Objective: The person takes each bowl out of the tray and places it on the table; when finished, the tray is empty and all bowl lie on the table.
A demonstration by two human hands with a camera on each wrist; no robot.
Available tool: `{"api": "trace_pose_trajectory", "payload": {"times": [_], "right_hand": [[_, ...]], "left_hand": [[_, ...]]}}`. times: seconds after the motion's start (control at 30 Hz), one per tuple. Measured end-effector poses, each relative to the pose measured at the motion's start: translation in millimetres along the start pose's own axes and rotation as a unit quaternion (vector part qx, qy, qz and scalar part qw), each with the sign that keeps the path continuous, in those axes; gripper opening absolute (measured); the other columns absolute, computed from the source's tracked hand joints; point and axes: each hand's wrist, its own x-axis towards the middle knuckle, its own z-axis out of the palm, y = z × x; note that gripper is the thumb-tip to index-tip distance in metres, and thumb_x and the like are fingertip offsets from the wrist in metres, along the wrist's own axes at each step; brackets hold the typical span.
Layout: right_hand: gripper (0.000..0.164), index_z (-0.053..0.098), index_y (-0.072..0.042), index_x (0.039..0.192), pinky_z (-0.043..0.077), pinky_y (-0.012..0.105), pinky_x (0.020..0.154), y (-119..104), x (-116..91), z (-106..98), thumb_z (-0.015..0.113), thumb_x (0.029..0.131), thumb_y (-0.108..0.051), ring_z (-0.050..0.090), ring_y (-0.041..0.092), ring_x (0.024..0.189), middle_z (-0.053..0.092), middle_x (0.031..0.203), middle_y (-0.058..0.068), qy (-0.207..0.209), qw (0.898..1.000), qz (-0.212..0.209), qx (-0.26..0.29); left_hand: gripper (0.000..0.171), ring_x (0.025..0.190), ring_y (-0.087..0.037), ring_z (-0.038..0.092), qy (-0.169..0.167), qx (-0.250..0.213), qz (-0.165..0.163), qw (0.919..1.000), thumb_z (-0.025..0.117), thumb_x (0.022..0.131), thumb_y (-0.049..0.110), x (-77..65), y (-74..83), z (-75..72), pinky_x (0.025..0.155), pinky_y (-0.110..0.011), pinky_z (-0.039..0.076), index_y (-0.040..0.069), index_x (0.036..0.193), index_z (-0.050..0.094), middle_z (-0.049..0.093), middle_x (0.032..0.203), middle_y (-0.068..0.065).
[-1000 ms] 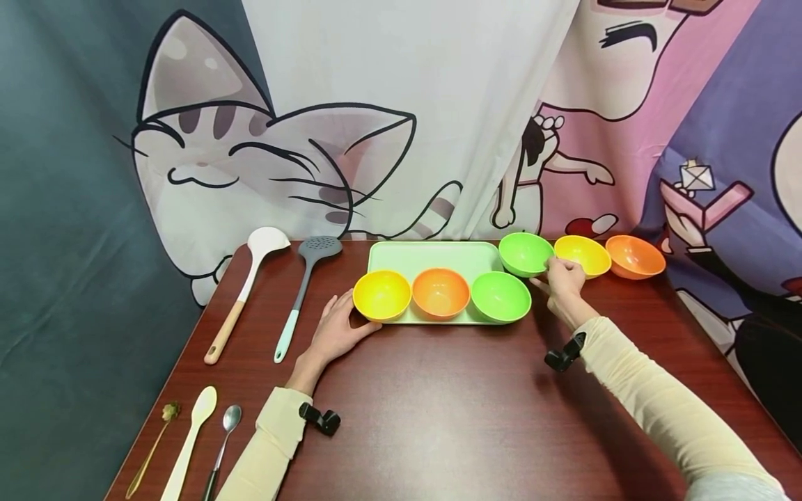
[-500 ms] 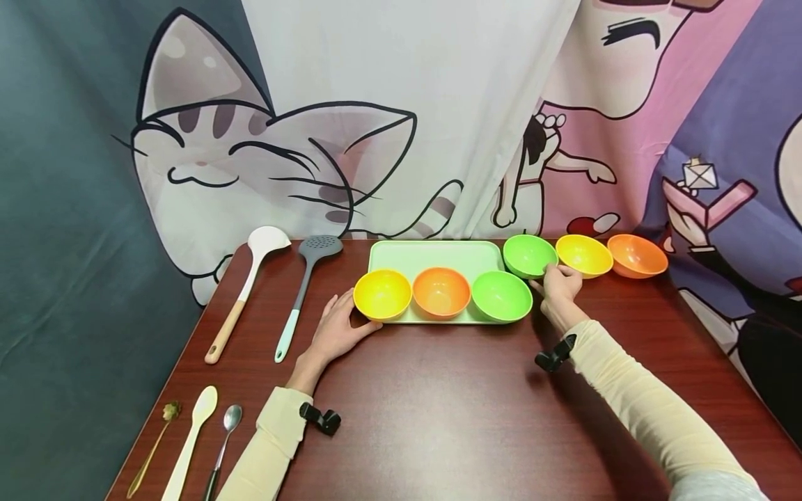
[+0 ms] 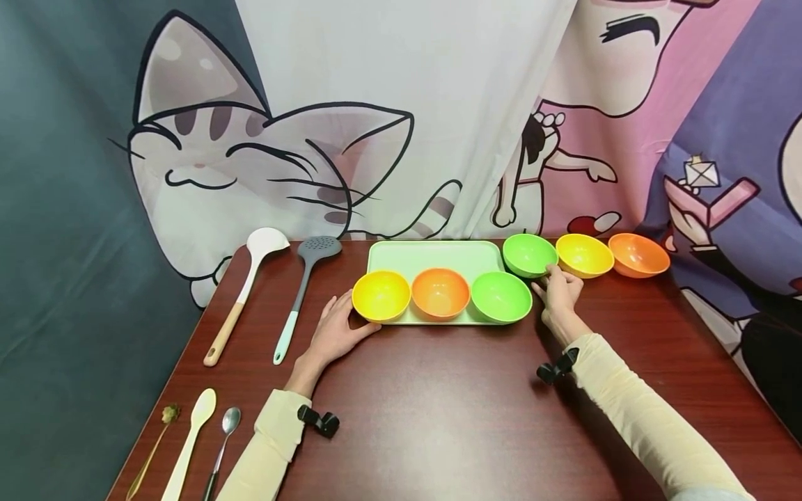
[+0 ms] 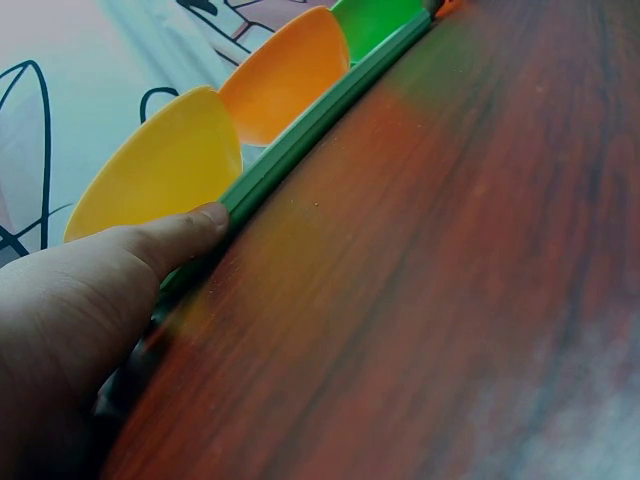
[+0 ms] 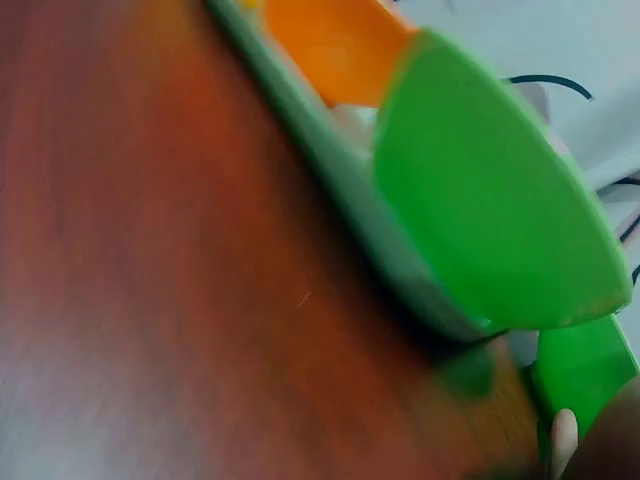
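My left hand (image 3: 335, 327) holds the left front corner of the pale green tray (image 3: 432, 255). In the left wrist view its thumb (image 4: 205, 222) presses the tray's edge below the yellow bowl (image 4: 165, 165); the other fingers are hidden. Along the tray's front stand the yellow bowl, an orange bowl (image 3: 441, 294) and a green bowl (image 3: 501, 297). Just right of the tray, my right hand (image 3: 560, 296) grips the lower right side of a second green bowl (image 3: 529, 255). In the right wrist view only a fingertip (image 5: 565, 440) shows beside that bowl (image 5: 590, 365).
Another yellow bowl (image 3: 585, 255) and another orange bowl (image 3: 638, 255) continue the back row to the right. On the left lie a white ladle (image 3: 255, 264), a grey slotted turner (image 3: 305, 278) and several spoons (image 3: 202, 410). A printed curtain (image 3: 401, 62) hangs behind the table's back edge.
The back green bowl has shifted slightly right with my right hand, up against the yellow one, then stayed there. My left hand and the tray keep their places.
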Motion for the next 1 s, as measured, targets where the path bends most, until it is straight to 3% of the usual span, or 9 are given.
{"api": "trace_pose_trajectory", "payload": {"times": [0.27, 0.47, 0.67, 0.83, 1.0], "right_hand": [[0.018, 0.044, -0.018, 0.099, 0.058, 0.022, 0.064, 12, -13, -15, 0.061, 0.096, -0.021, 0.058, 0.011, 0.073, 0.047, 0.091, 0.001, -0.015, 0.997, -0.057, 0.056], [0.011, 0.051, -0.015, 0.096, 0.058, 0.021, 0.064, 24, -24, -22, 0.061, 0.097, -0.016, 0.064, 0.012, 0.076, 0.056, 0.088, 0.001, -0.065, 0.99, -0.12, 0.042], [0.006, 0.054, -0.013, 0.098, 0.058, 0.019, 0.068, 31, -29, -24, 0.06, 0.097, -0.013, 0.066, 0.013, 0.083, 0.059, 0.09, 0.002, -0.092, 0.987, -0.131, 0.029], [0.004, 0.056, -0.009, 0.102, 0.057, 0.017, 0.072, 36, -35, -28, 0.058, 0.099, -0.012, 0.066, 0.011, 0.088, 0.059, 0.094, 0.0, -0.118, 0.981, -0.151, -0.008], [0.014, 0.06, -0.004, 0.108, 0.051, 0.013, 0.065, 42, -39, -28, 0.062, 0.098, -0.013, 0.061, 0.003, 0.082, 0.062, 0.092, -0.008, -0.14, 0.968, -0.186, -0.094]], "left_hand": [[0.089, 0.148, -0.028, 0.034, 0.002, 0.008, -0.004, 1.0, 0.075, 0.082, 0.056, -0.8, -2.9, 0.4, 0.125, -0.053, 0.013, 0.015, 0.153, 0.04, 0.043, 0.157, -0.008], [0.088, 0.149, -0.027, 0.034, 0.0, 0.01, -0.008, 0.9999, 0.073, 0.083, 0.058, 1.1, -5.1, 1.4, 0.126, -0.051, 0.011, 0.016, 0.154, 0.039, 0.042, 0.157, -0.006], [0.089, 0.15, -0.023, 0.031, -0.005, 0.005, -0.008, 0.9999, 0.073, 0.083, 0.058, 3.8, -2.8, 4.9, 0.126, -0.05, 0.01, 0.019, 0.154, 0.038, 0.04, 0.158, -0.003], [0.088, 0.15, -0.023, 0.032, -0.005, 0.001, -0.004, 1.0, 0.073, 0.083, 0.058, 3.1, -2.2, 5.5, 0.126, -0.051, 0.011, 0.019, 0.154, 0.039, 0.041, 0.158, -0.003], [0.088, 0.15, -0.022, 0.031, -0.001, 0.002, -0.005, 1.0, 0.074, 0.083, 0.058, 1.4, -3.1, 3.2, 0.126, -0.051, 0.011, 0.019, 0.154, 0.039, 0.041, 0.158, -0.002]]}}
